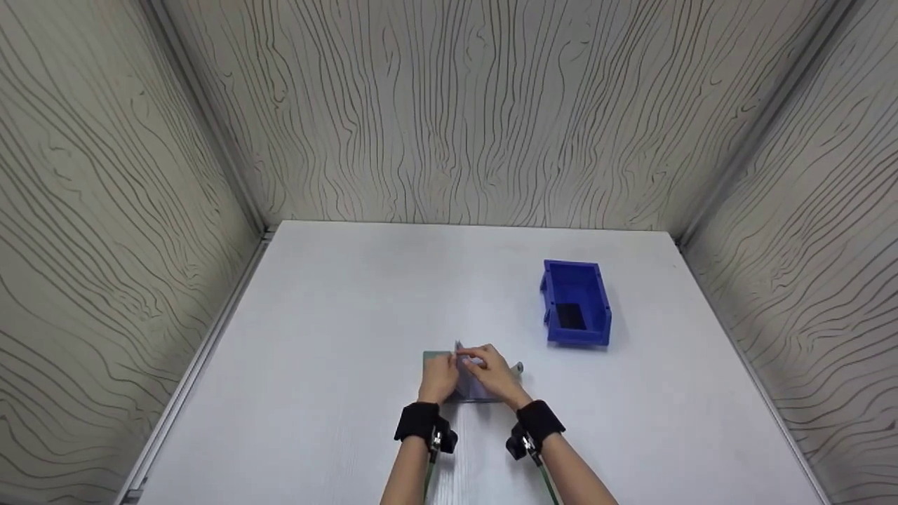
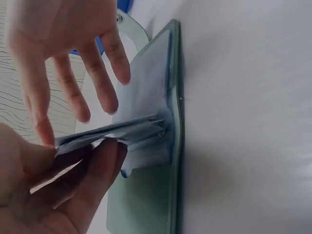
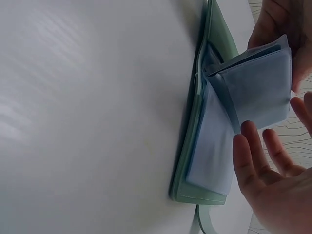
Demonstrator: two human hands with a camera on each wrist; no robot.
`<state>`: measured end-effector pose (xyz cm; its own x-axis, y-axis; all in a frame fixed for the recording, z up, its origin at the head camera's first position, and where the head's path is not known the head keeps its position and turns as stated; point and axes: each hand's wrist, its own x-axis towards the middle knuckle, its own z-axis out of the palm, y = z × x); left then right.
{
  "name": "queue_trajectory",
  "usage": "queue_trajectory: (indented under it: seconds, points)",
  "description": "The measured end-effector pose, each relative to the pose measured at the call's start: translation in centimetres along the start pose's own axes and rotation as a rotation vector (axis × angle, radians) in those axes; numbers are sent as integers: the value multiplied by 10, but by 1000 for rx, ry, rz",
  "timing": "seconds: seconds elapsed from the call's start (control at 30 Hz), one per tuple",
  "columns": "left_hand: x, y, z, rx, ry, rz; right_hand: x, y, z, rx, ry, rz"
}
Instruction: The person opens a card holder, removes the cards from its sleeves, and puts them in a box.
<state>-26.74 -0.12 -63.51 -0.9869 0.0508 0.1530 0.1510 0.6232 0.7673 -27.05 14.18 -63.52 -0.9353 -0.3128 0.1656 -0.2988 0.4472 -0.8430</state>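
No text or label can be read.

The green booklet with clear plastic sleeves [image 1: 478,390] lies on the near middle of the white worktop [image 1: 337,330]; farther, to its right, stands the blue rectangular bin [image 1: 577,337], with a black rectangle [image 1: 570,317] inside.

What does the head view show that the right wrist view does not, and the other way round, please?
Only the head view shows the blue bin and the black wristbands. Only the right wrist view shows the right hand from its palm side. Both share parts of the left hand, the green holder, its raised clear sleeves and the white tabletop.
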Motion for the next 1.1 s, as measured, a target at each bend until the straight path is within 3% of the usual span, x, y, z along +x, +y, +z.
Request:
queue_trajectory:
  seconds: [0.2,0.33,0.53,0.77,0.93,1.1]
  points:
    - [2,2,0,-5,-43,-52,0,-2,-1,-164,47,-3]
    - [2,0,1,-27,-31,-60,-1,1,-3,-197,117,7]
    - [-1,0,0,-40,-26,-147,-7,12,-7,-285,234,57]
    - [-4,-1,1,31,17,-152,-14,21,-5,-399,254,133]
    - [-5,-4,2,64,48,-130,-12,19,-3,-361,277,114]
    - [-8,-3,0,46,59,-116,-8,16,1,-279,234,111]
